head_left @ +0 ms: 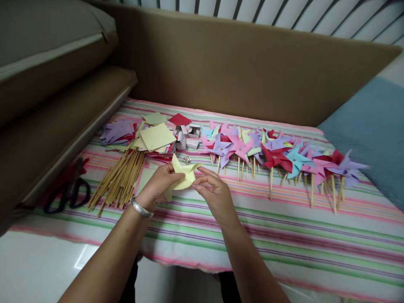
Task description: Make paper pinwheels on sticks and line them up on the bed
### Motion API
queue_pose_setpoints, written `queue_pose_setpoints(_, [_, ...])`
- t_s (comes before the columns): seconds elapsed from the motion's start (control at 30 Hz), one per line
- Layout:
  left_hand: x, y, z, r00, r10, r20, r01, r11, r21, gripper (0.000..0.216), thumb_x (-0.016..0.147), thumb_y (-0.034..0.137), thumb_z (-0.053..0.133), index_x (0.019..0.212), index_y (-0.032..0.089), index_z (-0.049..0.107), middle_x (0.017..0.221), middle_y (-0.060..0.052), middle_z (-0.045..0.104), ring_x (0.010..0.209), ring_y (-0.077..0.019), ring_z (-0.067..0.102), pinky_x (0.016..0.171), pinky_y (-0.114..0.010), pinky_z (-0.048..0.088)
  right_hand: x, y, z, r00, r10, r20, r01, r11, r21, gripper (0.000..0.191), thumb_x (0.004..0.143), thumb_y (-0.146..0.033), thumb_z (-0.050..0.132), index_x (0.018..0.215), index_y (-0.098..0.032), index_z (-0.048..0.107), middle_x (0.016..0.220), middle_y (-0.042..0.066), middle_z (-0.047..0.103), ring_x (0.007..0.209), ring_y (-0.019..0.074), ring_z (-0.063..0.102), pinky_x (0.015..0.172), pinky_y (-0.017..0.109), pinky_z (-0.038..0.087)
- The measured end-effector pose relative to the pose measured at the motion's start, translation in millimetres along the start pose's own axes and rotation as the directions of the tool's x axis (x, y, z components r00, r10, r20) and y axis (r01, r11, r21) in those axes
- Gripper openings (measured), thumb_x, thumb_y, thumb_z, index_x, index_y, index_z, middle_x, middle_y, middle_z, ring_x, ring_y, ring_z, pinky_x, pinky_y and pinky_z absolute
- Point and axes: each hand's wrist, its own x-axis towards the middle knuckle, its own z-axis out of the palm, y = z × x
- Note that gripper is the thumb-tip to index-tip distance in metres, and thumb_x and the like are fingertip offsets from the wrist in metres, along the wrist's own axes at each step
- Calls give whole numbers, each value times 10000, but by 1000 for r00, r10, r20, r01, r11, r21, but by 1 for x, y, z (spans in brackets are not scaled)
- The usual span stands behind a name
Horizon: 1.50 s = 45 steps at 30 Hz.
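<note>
A yellow paper pinwheel [186, 176] is held between both hands above the striped cloth, its corners partly folded in. My left hand [162, 183], with a silver bracelet at the wrist, pinches its left side, the thumb pressed on the paper. The fingertips of my right hand [214, 191] are closed at its right edge. Whether they also hold a small pin cannot be made out. Just behind the pinwheel lies a little heap of metal fasteners [187, 160]. Left of my left hand a bundle of thin wooden sticks [121, 181] rests on the cloth.
Many finished pinwheels on sticks [277, 158] lie in a row at right. Stacked paper squares [157, 136] and small opened boxes [193, 131] sit at the back. Dark-handled scissors [67, 193] lie far left, near stacked cushions [78, 97]. A brown panel [227, 63] stands behind.
</note>
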Motion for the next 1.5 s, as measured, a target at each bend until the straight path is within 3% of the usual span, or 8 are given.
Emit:
queue_pose_setpoints(0.37, [-3,1,8,999,-39,-7,39,999,1,236,544,171,697,772,110,673,670,-13,675,524,-118,574,515,-225,418,1,3,1,1000,3,-4,-3,998,-63,85,693,-280,644,713,-226,706,1245,69,549,1210,254,451,1027,410,293])
queue_pose_setpoints(0.57, [-2,-4,12,999,-40,23,39,999,11,270,559,193,701,809,96,678,694,-32,684,547,-122,577,539,-231,420,0,5,4,996,-73,-48,66,988,-138,58,704,-270,647,696,-224,683,1247,71,540,1241,255,410,1034,428,268])
queue_pose_setpoints(0.8, [-1,-10,16,997,-50,54,50,999,-1,281,562,215,718,809,88,679,697,-35,682,548,-113,566,540,-222,399,-1,5,8,989,-72,-126,56,990,-128,21,689,-231,660,671,-222,655,1129,63,583,1189,246,456,976,398,338])
queue_pose_setpoints(1.23, [-2,-9,15,996,-64,54,62,997,47,300,573,251,710,826,92,678,693,-43,666,549,-115,543,536,-230,369,0,8,8,982,-109,-152,77,977,-201,26,700,-213,641,678,-226,632,1018,50,607,1132,226,488,959,378,353])
queue_pose_setpoints(1.5, [-3,-11,17,993,-69,93,74,996,-49,294,570,235,740,825,100,683,729,-48,679,595,-120,572,582,-231,399,1,11,11,978,-110,-178,71,975,-212,30,698,-205,617,675,-224,612,1027,52,600,1125,224,489,913,365,400])
